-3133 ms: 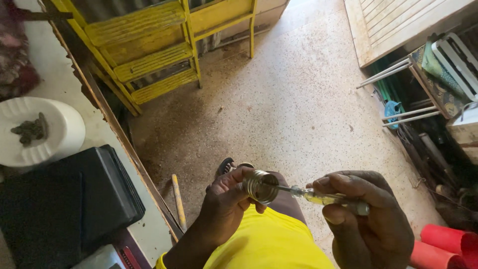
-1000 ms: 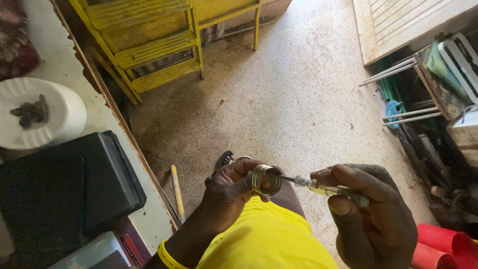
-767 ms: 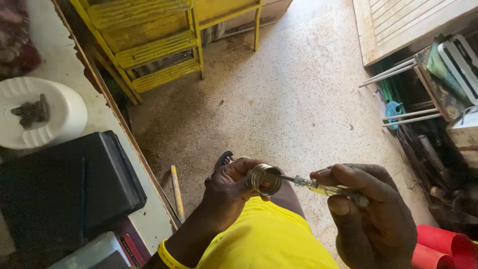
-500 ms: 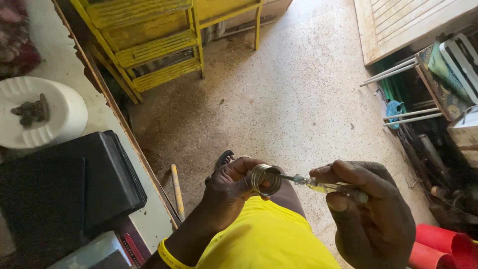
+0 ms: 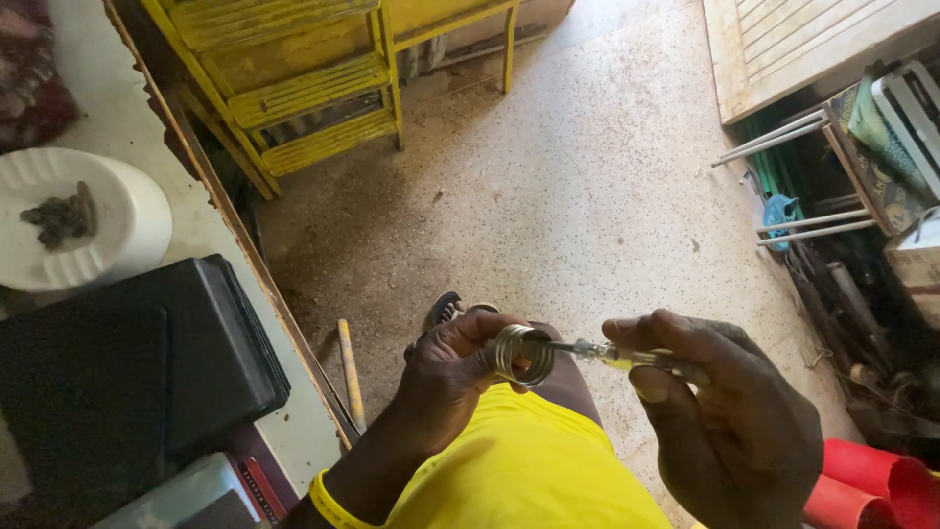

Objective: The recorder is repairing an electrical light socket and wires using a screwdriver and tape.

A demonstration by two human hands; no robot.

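Two hands: L point(image 5: 446, 377) grips metal socket point(image 5: 522, 354), R point(image 5: 729, 426) screwdriver point(image 5: 627, 357) inside.

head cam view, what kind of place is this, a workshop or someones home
Most likely a small repair workshop or work corner. A speckled concrete floor, yellow metal frames stacked by the wall, and metal rods and clutter at the right point that way. The left hand holds a threaded metal socket and the right hand a screwdriver.

Yellow rack point(image 5: 304, 88), white bowl point(image 5: 117, 240), black case point(image 5: 196, 362), red pipes point(image 5: 871, 480).
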